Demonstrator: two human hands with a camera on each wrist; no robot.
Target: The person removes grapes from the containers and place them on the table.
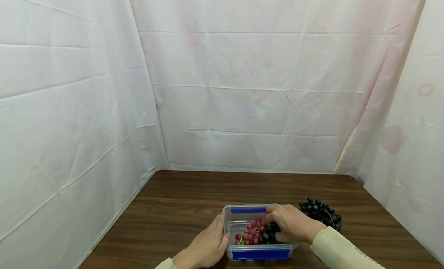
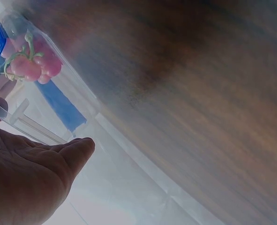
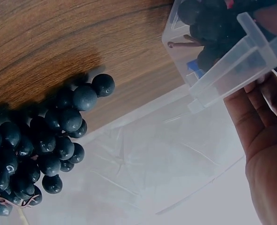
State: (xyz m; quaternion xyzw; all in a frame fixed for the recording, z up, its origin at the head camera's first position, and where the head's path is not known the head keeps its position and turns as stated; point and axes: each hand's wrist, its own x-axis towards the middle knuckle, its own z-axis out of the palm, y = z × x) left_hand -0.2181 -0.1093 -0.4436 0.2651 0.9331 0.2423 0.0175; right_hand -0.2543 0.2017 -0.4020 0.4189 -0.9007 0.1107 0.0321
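Observation:
A clear plastic container (image 1: pixel 229 250) with blue latches stands near the table's front edge. Inside lie a bunch of red grapes (image 1: pixel 254 231) with a green stem and, to its right, a bunch of black grapes (image 1: pixel 267 237). My left hand (image 1: pixel 207 242) holds the container's left wall, fingers along the outside and thumb over the rim. Reaching over the right rim, my right hand (image 1: pixel 290 224) grips the black grapes in the container, its fingertips partly hidden among them. The left wrist view shows the left palm (image 2: pixel 30 173) beside the wall.
A second, larger bunch of black grapes (image 1: pixel 320 212) lies on the brown wooden table (image 1: pixel 208 192), just right of the container and beyond the right forearm. Pale cloth sheets (image 1: pixel 243 107) hang behind the table and on both sides.

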